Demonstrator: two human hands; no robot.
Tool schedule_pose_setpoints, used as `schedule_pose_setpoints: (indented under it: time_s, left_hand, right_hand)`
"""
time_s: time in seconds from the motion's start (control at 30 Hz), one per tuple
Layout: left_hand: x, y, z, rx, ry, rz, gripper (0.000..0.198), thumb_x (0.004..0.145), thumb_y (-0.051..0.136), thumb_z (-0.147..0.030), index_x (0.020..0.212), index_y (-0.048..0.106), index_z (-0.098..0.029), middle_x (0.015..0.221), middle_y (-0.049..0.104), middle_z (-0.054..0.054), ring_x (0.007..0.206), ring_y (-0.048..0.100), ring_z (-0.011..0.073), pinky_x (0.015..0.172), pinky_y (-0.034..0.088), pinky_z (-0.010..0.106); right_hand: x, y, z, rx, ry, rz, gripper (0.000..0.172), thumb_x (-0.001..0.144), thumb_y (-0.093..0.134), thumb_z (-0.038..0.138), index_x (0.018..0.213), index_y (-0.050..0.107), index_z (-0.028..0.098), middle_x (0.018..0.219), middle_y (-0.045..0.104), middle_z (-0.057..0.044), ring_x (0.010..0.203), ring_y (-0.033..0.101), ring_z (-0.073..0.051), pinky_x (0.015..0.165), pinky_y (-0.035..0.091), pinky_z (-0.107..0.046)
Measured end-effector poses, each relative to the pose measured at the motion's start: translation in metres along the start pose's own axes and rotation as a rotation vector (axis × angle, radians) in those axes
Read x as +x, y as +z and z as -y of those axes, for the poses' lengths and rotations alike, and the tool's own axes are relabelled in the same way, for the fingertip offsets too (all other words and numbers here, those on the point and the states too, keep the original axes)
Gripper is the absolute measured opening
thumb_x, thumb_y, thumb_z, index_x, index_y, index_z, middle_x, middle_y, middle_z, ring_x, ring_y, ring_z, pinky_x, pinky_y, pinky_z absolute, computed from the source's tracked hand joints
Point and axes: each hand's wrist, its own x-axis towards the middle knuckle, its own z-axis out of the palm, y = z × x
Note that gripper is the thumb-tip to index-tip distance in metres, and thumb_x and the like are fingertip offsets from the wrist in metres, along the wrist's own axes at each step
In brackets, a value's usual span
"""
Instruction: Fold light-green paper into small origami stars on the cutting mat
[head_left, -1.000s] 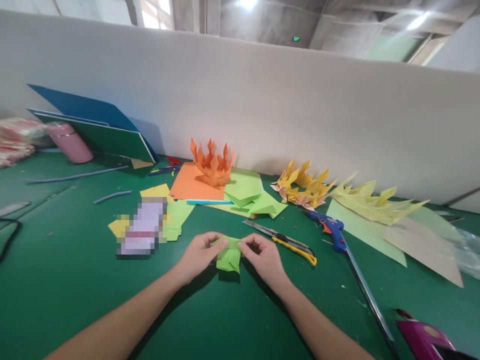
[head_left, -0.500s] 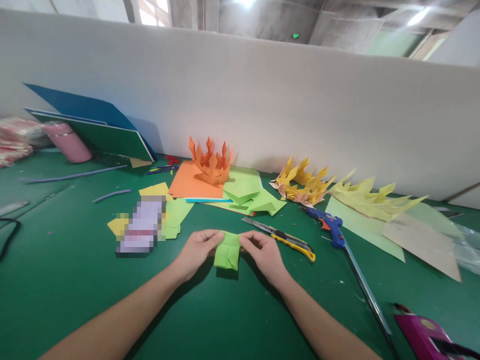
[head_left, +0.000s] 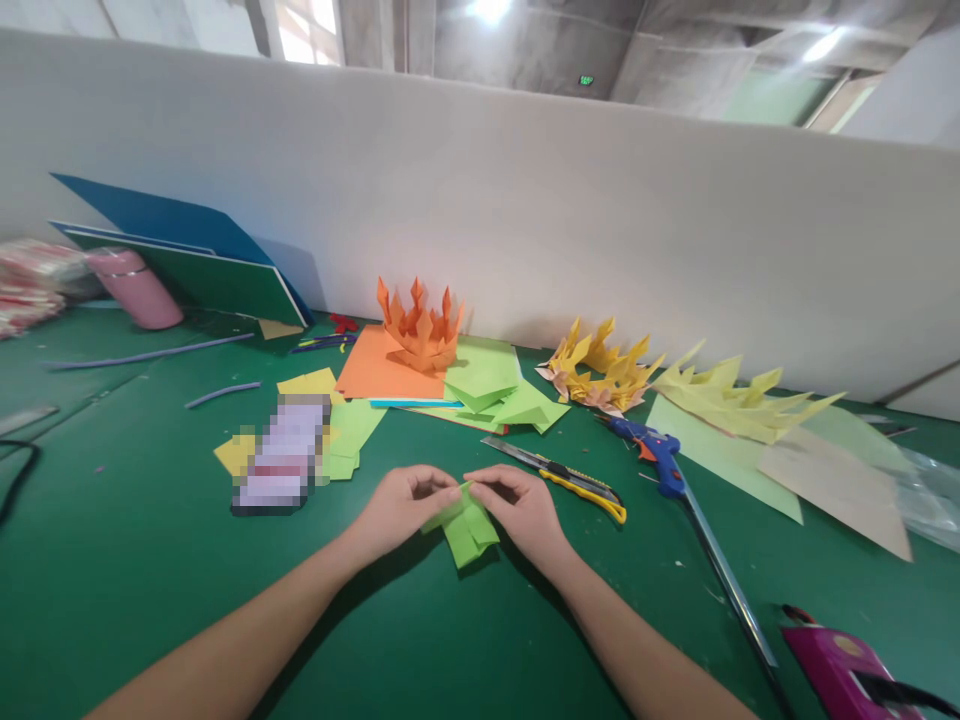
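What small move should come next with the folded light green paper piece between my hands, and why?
Probably press the pinched fold flat against the green table mat. The left hand and right hand both pinch the top edge of the folded light green paper piece, which sits tilted, its crease seemingly not yet sharpened.

A small light-green folded paper piece [head_left: 466, 528] lay tilted on the green surface [head_left: 150, 560], its top edge pinched.
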Motion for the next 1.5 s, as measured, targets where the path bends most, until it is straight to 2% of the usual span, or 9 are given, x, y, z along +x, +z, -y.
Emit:
schedule_pose_setpoints:
  time_s: [0.07, 0.2, 0.4, 0.6, 0.77, 0.9, 1.07, 1.27, 1.5]
  left_hand:
    - [-0.0001, 0.0003, 0.0017, 0.053, -0.001, -0.002, 0.032, 0.067, 0.062, -0.046, 0.075, 0.066, -0.014, 0.058, 0.058, -0.002, 0.049, 0.045, 0.0098, 0.047, 0.034, 0.022]
    - [-0.0007, 0.0010, 0.0017, 0.048, -0.001, -0.062, 0.031, 0.067, 0.062, -0.046, 0.074, 0.065, -0.015, 0.063, 0.061, 0.000, 0.054, 0.049, 0.0114, 0.052, 0.037, 0.022]
    - [-0.0026, 0.0058, -0.0024, -0.107, -0.037, -0.108, 0.029, 0.065, 0.064, -0.044, 0.071, 0.060, -0.016, 0.061, 0.059, -0.002, 0.055, 0.050, 0.0107, 0.053, 0.038, 0.022]
    - [-0.0046, 0.0085, -0.0052, -0.070, -0.030, -0.096, 0.025, 0.064, 0.064, -0.041, 0.068, 0.060, -0.016, 0.061, 0.058, -0.002, 0.054, 0.049, 0.0104, 0.052, 0.037, 0.022]
    - [-0.0040, 0.0080, -0.0047, -0.068, -0.041, -0.090, 0.028, 0.062, 0.065, -0.042, 0.070, 0.060, -0.016, 0.062, 0.059, -0.001, 0.055, 0.049, 0.0107, 0.053, 0.037, 0.022]
    - [-0.0040, 0.0082, -0.0046, -0.095, -0.022, -0.069, 0.031, 0.061, 0.066, -0.042, 0.077, 0.061, -0.016, 0.069, 0.064, 0.001, 0.060, 0.053, 0.0128, 0.057, 0.041, 0.024]
    - [-0.0048, 0.0084, -0.0039, -0.013, 0.019, -0.080, 0.028, 0.066, 0.061, -0.044, 0.069, 0.060, -0.017, 0.064, 0.061, 0.000, 0.059, 0.053, 0.0135, 0.058, 0.041, 0.025]
    - [-0.0050, 0.0094, -0.0028, 0.007, 0.034, -0.107, 0.024, 0.067, 0.061, -0.041, 0.067, 0.059, -0.017, 0.061, 0.059, -0.002, 0.056, 0.050, 0.0119, 0.054, 0.040, 0.023]
    - [-0.0046, 0.0094, -0.0053, 0.018, 0.022, -0.094, 0.023, 0.066, 0.061, -0.039, 0.066, 0.061, -0.016, 0.060, 0.060, -0.002, 0.056, 0.050, 0.0119, 0.056, 0.040, 0.024]
  right_hand:
    - [-0.0005, 0.0008, 0.0013, 0.004, -0.007, 0.004, 0.015, 0.067, 0.066, 0.031, 0.075, 0.074, 0.021, 0.078, 0.072, -0.005, 0.073, 0.064, -0.019, 0.071, 0.050, -0.031]
    - [0.0000, 0.0004, 0.0016, 0.096, 0.136, -0.016, 0.025, 0.069, 0.064, 0.039, 0.082, 0.072, 0.019, 0.076, 0.071, -0.004, 0.066, 0.062, -0.017, 0.063, 0.050, -0.029]
    - [0.0016, 0.0006, 0.0027, 0.208, 0.218, -0.043, 0.028, 0.059, 0.073, 0.044, 0.067, 0.066, 0.017, 0.062, 0.064, 0.000, 0.056, 0.055, -0.013, 0.057, 0.045, -0.025]
    - [-0.0002, 0.0006, 0.0052, 0.296, 0.281, -0.034, 0.029, 0.055, 0.077, 0.041, 0.062, 0.064, 0.017, 0.057, 0.061, 0.003, 0.052, 0.050, -0.010, 0.054, 0.042, -0.023]
    - [-0.0005, 0.0005, 0.0058, 0.314, 0.269, -0.024, 0.030, 0.055, 0.077, 0.043, 0.061, 0.062, 0.017, 0.056, 0.060, 0.003, 0.051, 0.050, -0.011, 0.054, 0.042, -0.024]
    - [-0.0011, 0.0013, 0.0062, 0.238, 0.219, -0.005, 0.029, 0.057, 0.075, 0.043, 0.061, 0.063, 0.017, 0.057, 0.061, 0.001, 0.052, 0.050, -0.012, 0.054, 0.042, -0.024]
    - [-0.0023, 0.0023, 0.0086, 0.145, 0.167, 0.020, 0.027, 0.060, 0.072, 0.043, 0.061, 0.063, 0.017, 0.057, 0.060, 0.001, 0.053, 0.050, -0.012, 0.054, 0.042, -0.024]
    - [-0.0019, 0.0036, 0.0070, 0.134, 0.203, 0.019, 0.028, 0.061, 0.071, 0.043, 0.059, 0.061, 0.017, 0.053, 0.057, 0.003, 0.050, 0.046, -0.010, 0.050, 0.039, -0.023]
    - [-0.0023, 0.0034, 0.0038, 0.123, 0.168, 0.005, 0.022, 0.063, 0.069, 0.039, 0.060, 0.063, 0.017, 0.057, 0.061, 0.001, 0.054, 0.050, -0.012, 0.055, 0.041, -0.024]
